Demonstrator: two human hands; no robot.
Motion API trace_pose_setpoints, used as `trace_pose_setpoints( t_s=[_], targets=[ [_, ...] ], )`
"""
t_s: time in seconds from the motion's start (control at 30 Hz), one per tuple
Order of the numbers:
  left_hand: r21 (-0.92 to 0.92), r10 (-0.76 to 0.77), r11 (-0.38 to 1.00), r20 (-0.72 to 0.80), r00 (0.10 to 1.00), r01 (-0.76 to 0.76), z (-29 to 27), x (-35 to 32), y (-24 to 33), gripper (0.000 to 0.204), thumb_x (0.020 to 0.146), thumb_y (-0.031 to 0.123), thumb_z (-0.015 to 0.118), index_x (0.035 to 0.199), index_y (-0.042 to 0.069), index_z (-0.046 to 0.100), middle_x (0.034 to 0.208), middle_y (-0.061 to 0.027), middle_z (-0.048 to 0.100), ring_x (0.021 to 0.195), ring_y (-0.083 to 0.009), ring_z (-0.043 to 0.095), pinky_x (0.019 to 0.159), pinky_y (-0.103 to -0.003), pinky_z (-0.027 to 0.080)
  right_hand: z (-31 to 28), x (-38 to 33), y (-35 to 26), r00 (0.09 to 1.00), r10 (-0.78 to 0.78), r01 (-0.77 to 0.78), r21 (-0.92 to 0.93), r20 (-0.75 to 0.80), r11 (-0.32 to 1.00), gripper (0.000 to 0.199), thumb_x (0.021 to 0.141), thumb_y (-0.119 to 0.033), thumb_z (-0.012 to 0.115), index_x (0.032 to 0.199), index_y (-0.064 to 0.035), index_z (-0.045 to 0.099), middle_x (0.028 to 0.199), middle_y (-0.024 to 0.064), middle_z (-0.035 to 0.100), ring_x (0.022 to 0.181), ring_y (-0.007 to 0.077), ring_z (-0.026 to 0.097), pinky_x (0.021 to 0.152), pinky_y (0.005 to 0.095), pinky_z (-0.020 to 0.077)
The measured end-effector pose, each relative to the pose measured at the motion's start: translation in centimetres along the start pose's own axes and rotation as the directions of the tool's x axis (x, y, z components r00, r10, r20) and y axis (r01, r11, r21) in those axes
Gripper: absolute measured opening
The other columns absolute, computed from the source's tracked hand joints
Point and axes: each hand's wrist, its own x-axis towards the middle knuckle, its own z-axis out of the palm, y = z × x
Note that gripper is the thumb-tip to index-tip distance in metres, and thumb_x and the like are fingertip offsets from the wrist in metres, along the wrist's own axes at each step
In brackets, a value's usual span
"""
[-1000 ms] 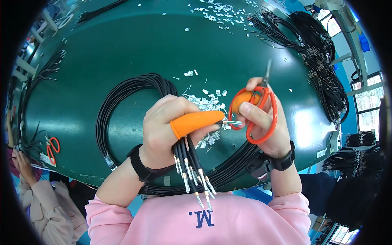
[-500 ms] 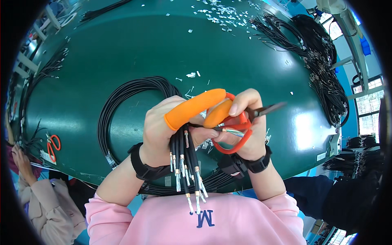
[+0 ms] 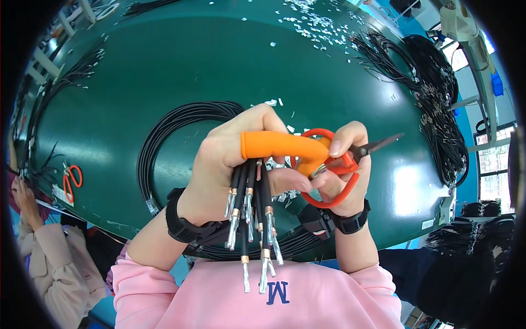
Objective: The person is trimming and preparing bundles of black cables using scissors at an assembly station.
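Note:
My left hand (image 3: 222, 153), with an orange finger cover on its index finger, is closed around several black cables (image 3: 265, 189). Their stripped ends hang toward my chest, showing copper-coloured bands and silvery tips. In my right hand (image 3: 350, 164) are red-handled scissors (image 3: 378, 144), their dark blades pointing away to the right. Between the two hands, my left index finger and thumb meet my right fingertips at the wire end of one cable, mostly hidden by the fingers. The cables belong with a black coil (image 3: 156, 129) lying on the green table (image 3: 181, 71).
White scraps (image 3: 318, 24) are scattered at the far side. A large heap of black cables (image 3: 438, 109) lies at the right edge, more cables (image 3: 71, 74) at the left. Another pair of red scissors (image 3: 71, 178) rests near a co-worker's hand (image 3: 26, 203).
Both hands have shifted slightly right with the cables and scissors. My left index finger has bent down over the wire end, which showed plainly before and is now mostly covered.

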Motion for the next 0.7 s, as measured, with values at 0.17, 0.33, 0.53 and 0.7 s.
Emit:
trace_pose_setpoints(
  t_s=[0.17,0.33,0.53,0.7],
  targets=[
    [-0.102,-0.019,0.995,-0.012,1.000,0.018,-0.2,-0.1,0.1,0.023,0.063,0.010,0.078,0.082,0.002,0.066,0.071,-0.0015,0.053,0.059,-0.0097,0.048,0.050,-0.021,0.036,0.2,0.2,0.0,0.997,-0.024,0.033,-0.119,0.072,0.992,0.039,0.065,0.005,0.074,0.093,-0.0039,0.048,0.091,0.0085,0.053,0.079,0.0185,0.064,0.068,0.0263,0.0543],
    [-0.054,-0.007,0.999,-0.041,0.999,0.004,-0.3,0.0,0.3,0.019,0.065,0.011,0.078,0.076,0.002,0.065,0.070,-0.0013,0.055,0.058,-0.0079,0.048,0.050,-0.020,0.036,-0.3,0.2,0.0,0.997,-0.033,0.039,-0.081,0.067,0.996,0.040,0.066,0.005,0.074,0.093,-0.0039,0.046,0.088,0.0090,0.054,0.077,0.0194,0.064,0.067,0.0267,0.0547],
    [0.044,0.005,0.999,-0.030,1.000,-0.004,-0.4,0.4,0.6,0.023,0.064,0.015,0.078,0.078,0.002,0.065,0.070,-0.0004,0.054,0.056,-0.0069,0.046,0.050,-0.020,0.034,-0.3,0.2,-0.3,0.998,-0.007,0.009,-0.040,0.059,0.999,0.040,0.067,0.005,0.073,0.094,-0.0039,0.045,0.086,0.0098,0.056,0.078,0.0197,0.064,0.067,0.0274,0.0547],
    [0.093,-0.112,0.989,-0.001,0.994,0.111,-1.0,0.7,1.4,0.032,0.064,0.026,0.079,0.081,0.003,0.064,0.072,0.0012,0.053,0.055,-0.0056,0.043,0.050,-0.019,0.031,0.1,0.3,-0.5,0.999,-0.003,0.006,-0.065,0.054,0.998,0.041,0.067,0.006,0.072,0.095,-0.0035,0.045,0.089,0.0104,0.055,0.078,0.0198,0.064,0.068,0.0279,0.0546]
  ],
)
